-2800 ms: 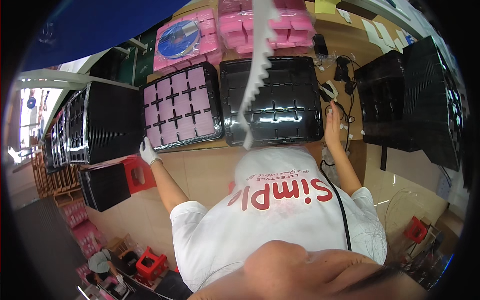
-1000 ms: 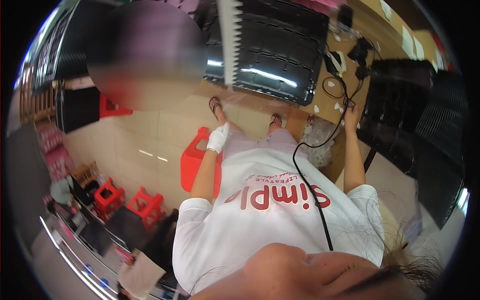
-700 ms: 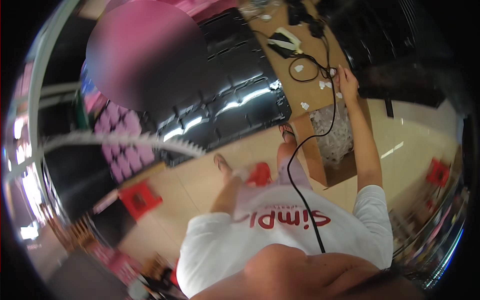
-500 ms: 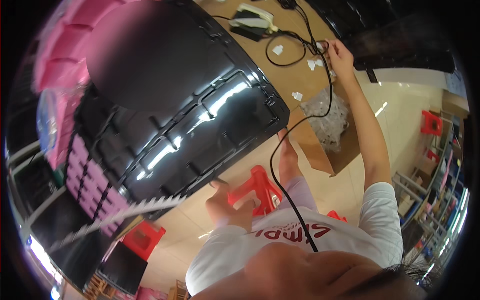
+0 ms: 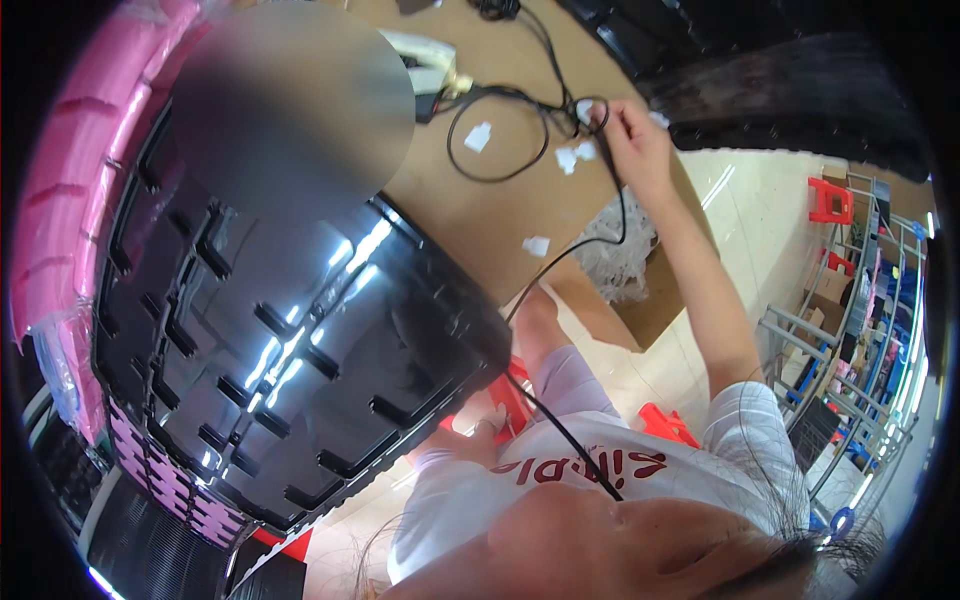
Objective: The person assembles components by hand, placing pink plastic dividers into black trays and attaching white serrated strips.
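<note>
Right hand (image 5: 640, 145), fingers partly curled, was at white paper piece (image 5: 585, 112), black cable (image 5: 624, 210); hold unclear. Left hand (image 5: 489, 426) near red stool (image 5: 514, 398), opening and hold unclear.

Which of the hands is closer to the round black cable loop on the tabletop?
Right. The right hand is beside the cable loop, to its right; the left hand is farther off, low by a red stool.
</note>
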A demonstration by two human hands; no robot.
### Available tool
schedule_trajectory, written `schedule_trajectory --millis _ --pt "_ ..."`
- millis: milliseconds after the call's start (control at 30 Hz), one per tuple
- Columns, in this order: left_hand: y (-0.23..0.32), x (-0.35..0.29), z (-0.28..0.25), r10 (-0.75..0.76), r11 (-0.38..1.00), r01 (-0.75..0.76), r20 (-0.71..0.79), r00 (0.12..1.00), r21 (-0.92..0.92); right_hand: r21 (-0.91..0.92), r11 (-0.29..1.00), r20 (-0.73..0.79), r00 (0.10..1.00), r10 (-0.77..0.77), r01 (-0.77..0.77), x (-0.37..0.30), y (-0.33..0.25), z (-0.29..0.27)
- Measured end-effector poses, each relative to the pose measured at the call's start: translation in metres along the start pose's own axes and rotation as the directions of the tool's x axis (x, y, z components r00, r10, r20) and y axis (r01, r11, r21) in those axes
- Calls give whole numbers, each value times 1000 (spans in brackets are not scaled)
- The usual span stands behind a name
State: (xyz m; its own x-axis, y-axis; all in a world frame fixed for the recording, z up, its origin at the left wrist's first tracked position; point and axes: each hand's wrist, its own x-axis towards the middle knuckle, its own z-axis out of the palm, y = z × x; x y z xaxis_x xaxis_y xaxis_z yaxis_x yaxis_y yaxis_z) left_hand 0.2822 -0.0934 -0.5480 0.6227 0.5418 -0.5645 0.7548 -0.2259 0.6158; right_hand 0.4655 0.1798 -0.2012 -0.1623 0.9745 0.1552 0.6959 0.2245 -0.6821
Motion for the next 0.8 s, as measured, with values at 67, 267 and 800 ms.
schedule_trajectory --millis 67,267,800 --pt "7 15 -29 7 1000 -8 -43 999 -24 111 994 21 1000 -16 14 -1 1 0" --pt "-21 17 -102 11 998 -22 -155 988 -64 -42 997 142 988 -59 65 20 -22 -9" --pt "-85 -115 -159 -51 968 -11 -237 970 -252 -369 866 67 939 -337 337 34 -22 -8"
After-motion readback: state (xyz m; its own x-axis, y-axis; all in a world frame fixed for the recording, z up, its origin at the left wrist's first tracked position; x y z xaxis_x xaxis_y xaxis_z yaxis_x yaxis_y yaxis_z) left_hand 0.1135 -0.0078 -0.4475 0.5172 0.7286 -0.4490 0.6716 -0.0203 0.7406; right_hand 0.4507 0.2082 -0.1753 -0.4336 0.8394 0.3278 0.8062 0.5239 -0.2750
